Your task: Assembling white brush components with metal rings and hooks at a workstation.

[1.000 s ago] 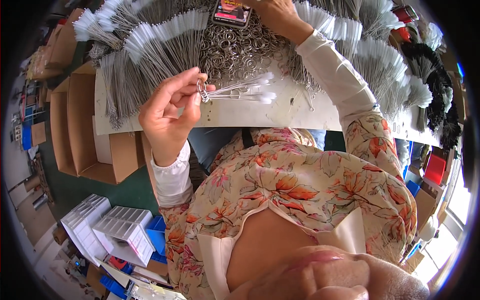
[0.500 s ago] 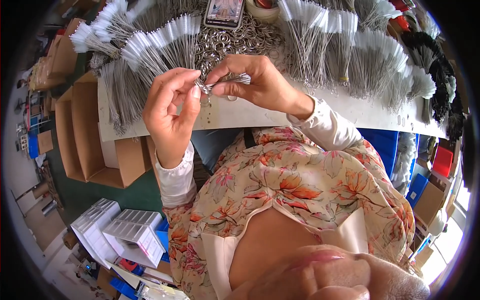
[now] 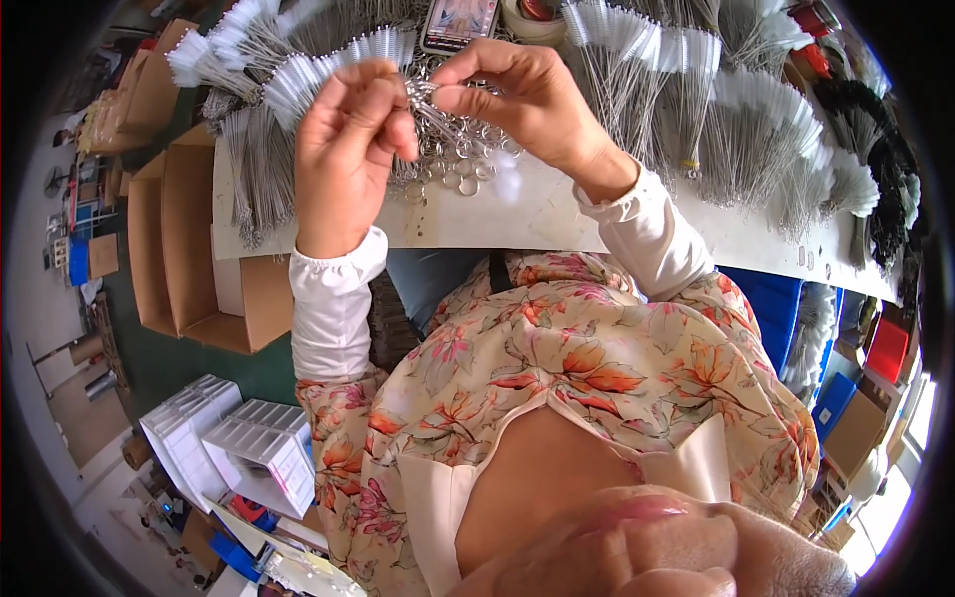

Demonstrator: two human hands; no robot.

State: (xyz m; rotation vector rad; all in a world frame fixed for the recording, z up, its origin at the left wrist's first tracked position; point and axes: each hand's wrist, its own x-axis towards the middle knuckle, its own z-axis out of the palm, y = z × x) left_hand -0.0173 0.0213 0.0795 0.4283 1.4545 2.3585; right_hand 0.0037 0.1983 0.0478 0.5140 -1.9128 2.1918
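Above the near side of the table, my two hands meet at the looped ends of a bundle of thin wire-handled brushes. My right hand is closed, thumb and forefinger pinching the bundle near its loops. The wires slant down to the right, toward a blurred white bristle end. My left hand is also closed, its thumb and fingertips pressed together at the loops; what it pinches there is too small to make out. Behind and below the hands lies a heap of silver split rings, partly hidden by them.
Bunches of white-bristled wire brushes lie to the left and right; black brushes are at far right. A phone and a round tub stand behind the rings. Open cardboard boxes sit left of the table.
Both hands have moved up and away from me, over the ring heap. The brush bundle now slants downward, and my left fingers have curled in more tightly.
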